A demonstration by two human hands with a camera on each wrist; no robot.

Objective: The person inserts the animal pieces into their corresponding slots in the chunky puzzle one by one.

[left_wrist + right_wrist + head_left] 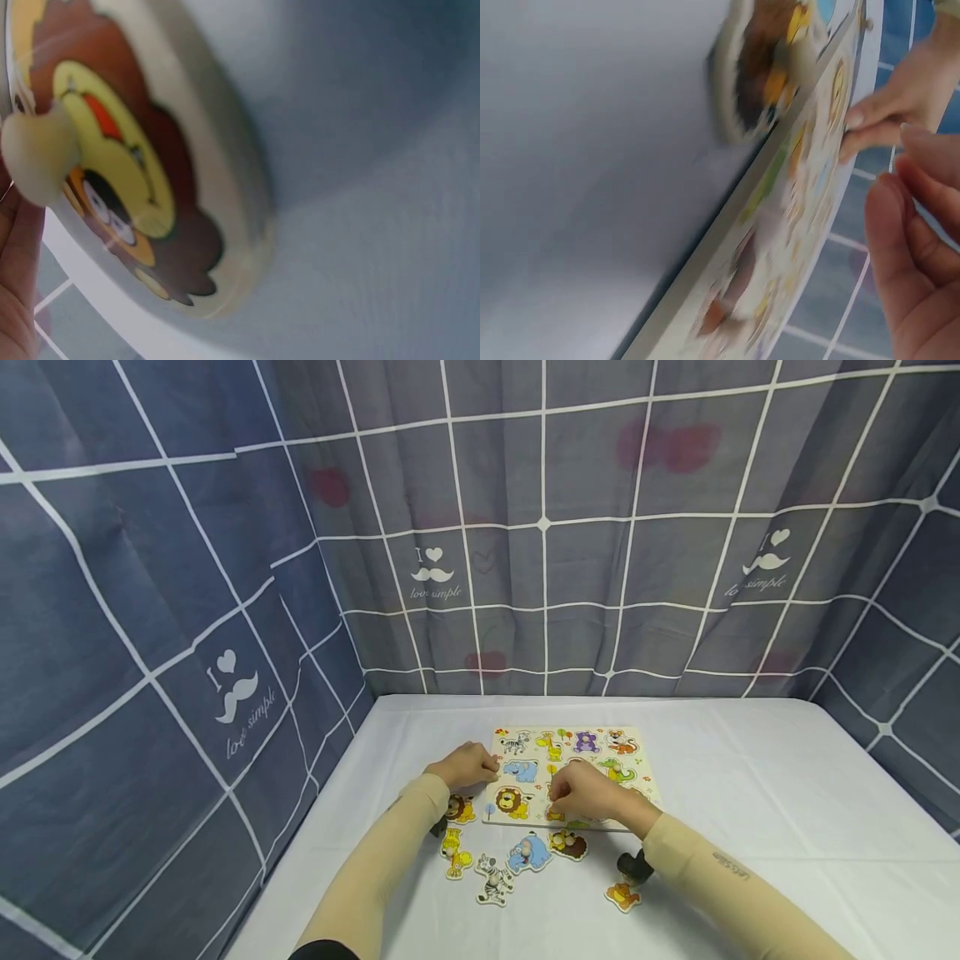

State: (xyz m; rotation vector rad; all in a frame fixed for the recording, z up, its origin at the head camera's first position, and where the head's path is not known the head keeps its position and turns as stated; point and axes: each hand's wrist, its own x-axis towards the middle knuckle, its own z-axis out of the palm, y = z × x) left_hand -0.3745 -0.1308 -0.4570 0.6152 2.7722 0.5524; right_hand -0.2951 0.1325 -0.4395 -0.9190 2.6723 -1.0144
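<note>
A wooden animal puzzle board (491, 817) lies flat on the white table, printed with a lion, an elephant, a giraffe and other animals. At its left edge my left hand (467, 765) holds the board between thumb and fingers. My right hand (588, 791) is over the board's middle, thumb and fingertips close together with no piece showing between them in the right wrist view. It hides part of the board. A lion piece (112, 165) with a pale knob lies close under the left wrist. Nearer me are a giraffe piece (454, 855) and a zebra piece (493, 882).
A blue animal piece (528, 853) and a brown one (567, 844) lie just before the board's front edge. Beside the dark right wrist camera (634, 867) is an orange animal piece (622, 896). Checked curtains (585, 568) enclose the table's back and sides.
</note>
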